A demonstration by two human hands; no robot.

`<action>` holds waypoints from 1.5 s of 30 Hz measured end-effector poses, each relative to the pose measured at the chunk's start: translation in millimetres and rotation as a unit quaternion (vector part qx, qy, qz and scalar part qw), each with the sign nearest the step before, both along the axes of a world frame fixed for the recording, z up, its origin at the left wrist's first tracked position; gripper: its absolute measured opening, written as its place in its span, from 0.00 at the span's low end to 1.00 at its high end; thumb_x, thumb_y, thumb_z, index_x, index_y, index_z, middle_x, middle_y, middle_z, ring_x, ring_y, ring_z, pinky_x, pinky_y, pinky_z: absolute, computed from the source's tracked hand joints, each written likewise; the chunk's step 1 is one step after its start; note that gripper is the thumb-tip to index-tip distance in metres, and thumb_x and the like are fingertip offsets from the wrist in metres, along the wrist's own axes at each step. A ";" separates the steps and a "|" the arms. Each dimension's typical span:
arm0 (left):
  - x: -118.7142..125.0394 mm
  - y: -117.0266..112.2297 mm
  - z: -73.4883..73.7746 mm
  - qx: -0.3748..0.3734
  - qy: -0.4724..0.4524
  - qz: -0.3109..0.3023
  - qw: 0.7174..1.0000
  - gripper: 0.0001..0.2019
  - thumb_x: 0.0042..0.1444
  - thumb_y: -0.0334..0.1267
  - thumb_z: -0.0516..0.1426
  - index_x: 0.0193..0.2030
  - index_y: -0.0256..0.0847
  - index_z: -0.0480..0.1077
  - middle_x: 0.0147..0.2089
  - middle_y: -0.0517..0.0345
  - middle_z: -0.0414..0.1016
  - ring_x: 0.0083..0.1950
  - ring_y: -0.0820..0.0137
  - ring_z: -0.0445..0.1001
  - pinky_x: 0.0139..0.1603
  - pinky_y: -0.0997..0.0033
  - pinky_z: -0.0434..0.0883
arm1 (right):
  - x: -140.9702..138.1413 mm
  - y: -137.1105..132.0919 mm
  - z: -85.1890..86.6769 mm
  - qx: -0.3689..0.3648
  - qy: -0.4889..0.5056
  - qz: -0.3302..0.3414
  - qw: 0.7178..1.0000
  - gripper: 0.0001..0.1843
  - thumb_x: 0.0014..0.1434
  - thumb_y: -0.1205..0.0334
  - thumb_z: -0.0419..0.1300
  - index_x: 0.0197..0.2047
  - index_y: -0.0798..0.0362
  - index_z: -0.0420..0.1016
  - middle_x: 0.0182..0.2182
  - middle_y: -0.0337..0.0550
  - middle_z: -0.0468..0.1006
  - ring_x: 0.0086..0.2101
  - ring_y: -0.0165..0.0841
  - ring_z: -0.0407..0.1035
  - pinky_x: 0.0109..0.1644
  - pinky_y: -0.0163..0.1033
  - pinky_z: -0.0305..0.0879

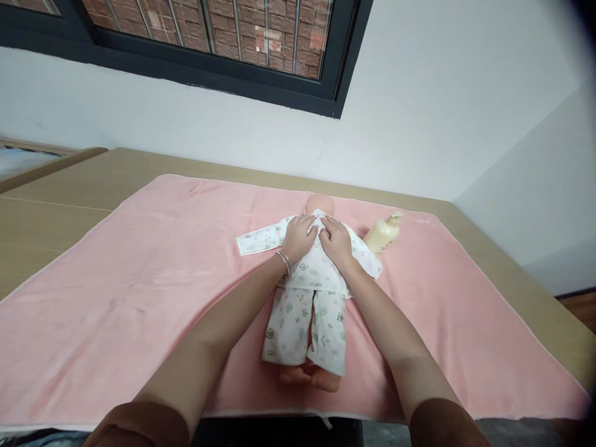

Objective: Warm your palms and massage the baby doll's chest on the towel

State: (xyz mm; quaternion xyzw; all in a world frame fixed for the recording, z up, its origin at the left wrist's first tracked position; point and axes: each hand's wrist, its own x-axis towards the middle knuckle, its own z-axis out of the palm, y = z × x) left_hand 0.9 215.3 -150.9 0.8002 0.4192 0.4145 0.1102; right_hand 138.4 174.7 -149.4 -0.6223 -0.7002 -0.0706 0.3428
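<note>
A baby doll [320, 203] lies on a pink blanket, its head away from me and its bare feet [325, 379] toward me. It wears a white printed shirt [313, 272] and matching trousers [289, 326]. My left hand [299, 238], with a bracelet at the wrist, is on the upper chest, fingers closed on the shirt near the collar. Across from it, my right hand [336, 241] has its fingers bent onto the shirt on the other side of the collar. The fingertips partly hide the cloth they hold. Both sleeves are spread out sideways.
The pink blanket [139, 298] covers much of a wooden table [153, 160]. A cream pump bottle [382, 234] lies tilted beside the right sleeve of the shirt. Behind the table are a white wall [400, 124] and a dark-framed window [298, 93].
</note>
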 end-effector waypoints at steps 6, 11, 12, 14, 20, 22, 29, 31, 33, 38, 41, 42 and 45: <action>1.9 -6.8 -2.0 0.030 -0.033 0.057 0.997 0.08 0.59 0.37 0.55 0.42 0.41 0.73 0.46 0.52 0.77 0.52 0.60 0.72 0.58 0.60 0.67 | -10.4 -13.2 2.4 0.015 0.051 -0.083 0.995 0.19 0.63 0.61 0.51 0.51 0.54 0.78 0.52 0.48 0.78 0.57 0.39 0.68 0.62 0.44 0.63; 2.7 -3.1 -2.7 -0.003 -0.002 0.071 0.997 0.13 0.60 0.39 0.55 0.51 0.40 0.71 0.53 0.49 0.76 0.57 0.58 0.70 0.62 0.56 0.64 | -2.4 -2.1 4.4 -0.040 0.024 -0.045 0.998 0.24 0.62 0.63 0.49 0.60 0.55 0.71 0.60 0.50 0.70 0.62 0.43 0.61 0.67 0.52 0.55; 2.4 -1.6 -2.5 -0.008 0.011 0.059 0.998 0.15 0.61 0.39 0.54 0.53 0.40 0.70 0.55 0.49 0.75 0.59 0.58 0.69 0.63 0.55 0.63 | 0.0 1.1 4.1 -0.051 0.015 -0.032 0.998 0.25 0.62 0.63 0.49 0.62 0.55 0.69 0.62 0.51 0.68 0.63 0.44 0.59 0.68 0.54 0.52; 1.8 0.6 -1.7 -0.006 0.035 0.024 0.999 0.16 0.62 0.39 0.52 0.56 0.41 0.68 0.59 0.51 0.73 0.62 0.59 0.67 0.66 0.54 0.59 | 3.6 5.6 3.2 -0.062 0.006 -0.014 0.998 0.27 0.62 0.65 0.48 0.63 0.55 0.67 0.63 0.51 0.66 0.64 0.44 0.57 0.68 0.55 0.50; 0.3 -2.0 0.1 0.025 0.006 0.011 1.000 0.10 0.61 0.36 0.53 0.47 0.41 0.71 0.50 0.53 0.76 0.54 0.63 0.70 0.59 0.62 0.65 | -0.5 -0.8 0.9 0.005 0.052 -0.008 0.999 0.21 0.59 0.65 0.51 0.53 0.53 0.77 0.55 0.47 0.76 0.58 0.39 0.66 0.65 0.47 0.57; 0.4 -4.7 0.2 0.031 -0.001 0.031 0.999 0.07 0.60 0.37 0.55 0.43 0.41 0.71 0.47 0.53 0.76 0.52 0.61 0.71 0.57 0.61 0.66 | -3.9 -5.7 0.3 0.037 0.082 -0.031 0.995 0.18 0.59 0.62 0.53 0.48 0.54 0.79 0.51 0.48 0.79 0.55 0.39 0.69 0.63 0.45 0.59; 3.2 -6.2 -2.0 0.013 -0.011 0.088 0.996 0.10 0.58 0.38 0.56 0.45 0.42 0.70 0.47 0.50 0.75 0.53 0.57 0.70 0.57 0.57 0.66 | -3.8 -5.8 2.6 0.010 0.093 -0.070 0.993 0.20 0.61 0.61 0.51 0.53 0.53 0.74 0.49 0.47 0.79 0.50 0.43 0.70 0.58 0.47 0.63; 3.5 -2.9 -3.2 -0.003 -0.005 0.094 0.996 0.13 0.58 0.39 0.56 0.49 0.41 0.70 0.50 0.49 0.75 0.55 0.56 0.69 0.59 0.56 0.65 | -1.4 -1.3 3.0 -0.012 0.078 -0.068 0.995 0.21 0.62 0.62 0.50 0.55 0.54 0.73 0.51 0.48 0.77 0.52 0.44 0.69 0.60 0.48 0.61; 3.1 0.7 -3.8 -0.013 0.008 0.080 0.997 0.15 0.58 0.40 0.55 0.52 0.40 0.69 0.53 0.48 0.74 0.57 0.56 0.69 0.61 0.55 0.64 | 1.1 3.1 2.5 -0.036 0.066 -0.070 0.995 0.22 0.63 0.61 0.49 0.57 0.54 0.72 0.55 0.50 0.75 0.55 0.44 0.66 0.63 0.49 0.58; 0.8 2.6 -1.5 -0.004 0.025 0.014 1.000 0.14 0.61 0.37 0.52 0.52 0.43 0.70 0.55 0.54 0.75 0.58 0.61 0.69 0.63 0.58 0.62 | 4.9 6.2 -0.6 -0.051 0.057 -0.040 0.996 0.24 0.63 0.61 0.50 0.60 0.53 0.71 0.60 0.49 0.71 0.61 0.44 0.61 0.67 0.52 0.52; 0.5 -1.0 -0.3 0.002 0.016 0.030 0.999 0.12 0.60 0.37 0.53 0.49 0.42 0.71 0.52 0.53 0.76 0.56 0.60 0.70 0.60 0.58 0.64 | 3.7 2.2 -1.7 -0.010 0.070 -0.021 0.997 0.23 0.59 0.64 0.51 0.56 0.53 0.75 0.56 0.47 0.75 0.58 0.41 0.65 0.66 0.50 0.54; 0.7 -2.3 -0.2 0.005 0.012 0.039 0.999 0.11 0.60 0.38 0.54 0.48 0.42 0.71 0.51 0.53 0.76 0.56 0.60 0.70 0.60 0.58 0.64 | 2.8 0.5 -1.8 0.004 0.077 -0.021 0.997 0.22 0.58 0.64 0.52 0.54 0.53 0.77 0.55 0.46 0.76 0.57 0.41 0.67 0.66 0.49 0.55; 1.7 -5.0 -0.2 0.013 0.000 0.060 0.998 0.10 0.58 0.38 0.55 0.46 0.42 0.71 0.49 0.52 0.77 0.54 0.59 0.71 0.58 0.57 0.65 | -0.5 -4.5 -1.3 0.030 0.100 -0.035 0.994 0.21 0.57 0.65 0.52 0.50 0.53 0.79 0.51 0.46 0.79 0.55 0.40 0.69 0.65 0.46 0.58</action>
